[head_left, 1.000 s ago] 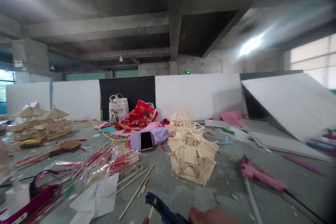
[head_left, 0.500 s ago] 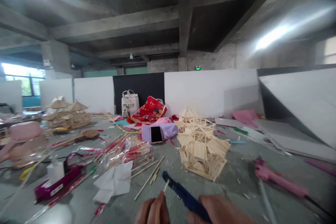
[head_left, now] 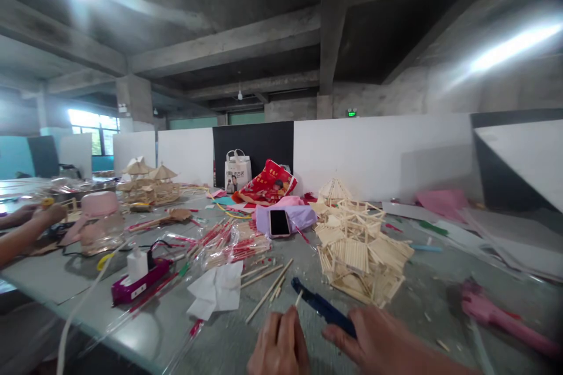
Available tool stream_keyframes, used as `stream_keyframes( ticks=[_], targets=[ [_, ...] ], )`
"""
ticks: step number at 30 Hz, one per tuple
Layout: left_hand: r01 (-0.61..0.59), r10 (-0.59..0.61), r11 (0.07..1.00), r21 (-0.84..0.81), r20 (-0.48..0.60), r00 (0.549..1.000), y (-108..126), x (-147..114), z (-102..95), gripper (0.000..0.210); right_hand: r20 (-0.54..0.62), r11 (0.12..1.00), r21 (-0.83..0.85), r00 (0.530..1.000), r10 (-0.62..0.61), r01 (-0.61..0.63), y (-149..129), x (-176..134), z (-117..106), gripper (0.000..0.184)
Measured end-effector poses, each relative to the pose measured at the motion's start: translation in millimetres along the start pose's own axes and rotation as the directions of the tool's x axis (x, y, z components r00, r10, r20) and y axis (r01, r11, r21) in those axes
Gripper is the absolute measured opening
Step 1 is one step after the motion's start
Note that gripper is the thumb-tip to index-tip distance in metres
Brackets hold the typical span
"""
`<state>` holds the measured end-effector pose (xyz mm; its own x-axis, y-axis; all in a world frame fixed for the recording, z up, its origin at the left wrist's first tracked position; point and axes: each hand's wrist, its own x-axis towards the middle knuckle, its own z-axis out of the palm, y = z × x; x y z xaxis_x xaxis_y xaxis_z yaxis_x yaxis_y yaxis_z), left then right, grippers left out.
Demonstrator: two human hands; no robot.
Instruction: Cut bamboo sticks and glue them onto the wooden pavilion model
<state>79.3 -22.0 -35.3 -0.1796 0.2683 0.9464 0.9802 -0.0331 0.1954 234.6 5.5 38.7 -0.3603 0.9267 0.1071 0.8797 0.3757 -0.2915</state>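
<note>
At the near edge of the table, my left hand pinches a short thin wooden stick. The stick's far end meets the notched head of a dark blue hand tool, whose exact kind I cannot tell. My right hand is wrapped around the tool's handle. Just beyond it stands a model pavilion built of pale wooden sticks. Several loose sticks lie to the left of the tool, beside a crumpled white paper.
A pink glue gun lies to the right. On the left are a purple power strip, a pink-lidded jar and another person's hands. A phone rests on purple cloth, near plastic-wrapped sticks.
The view has swung left, so things appear farther right and another person's arms show at the left. Both hands keep their hold, with stick and tool still together.
</note>
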Motion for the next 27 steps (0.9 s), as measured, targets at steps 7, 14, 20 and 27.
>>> stream_keyframes(
  ticks=[7,14,20,27],
  targets=[
    [-0.061,0.056,0.998,0.035,0.144,0.988,-9.6,4.8,-3.7,0.015,0.170,0.992,0.118,0.983,-0.064,0.044,-15.4,5.6,-24.0,0.044],
    [-0.069,0.074,0.997,-0.033,0.188,0.979,-16.7,5.8,-14.2,0.011,0.319,0.964,0.264,0.946,-0.050,-0.038,-15.8,0.6,-28.0,0.044],
    [-0.043,0.059,0.993,-0.113,0.146,0.988,-19.3,-8.3,-12.2,0.012,0.298,0.984,0.177,0.952,-0.065,0.012,-21.9,-7.3,-28.6,0.045],
    [0.293,-0.262,0.934,-0.204,0.167,0.951,-33.4,-14.2,-14.8,0.017,0.168,0.989,0.089,0.977,-0.129,0.116,-27.4,0.1,-11.8,0.052]
  ],
)
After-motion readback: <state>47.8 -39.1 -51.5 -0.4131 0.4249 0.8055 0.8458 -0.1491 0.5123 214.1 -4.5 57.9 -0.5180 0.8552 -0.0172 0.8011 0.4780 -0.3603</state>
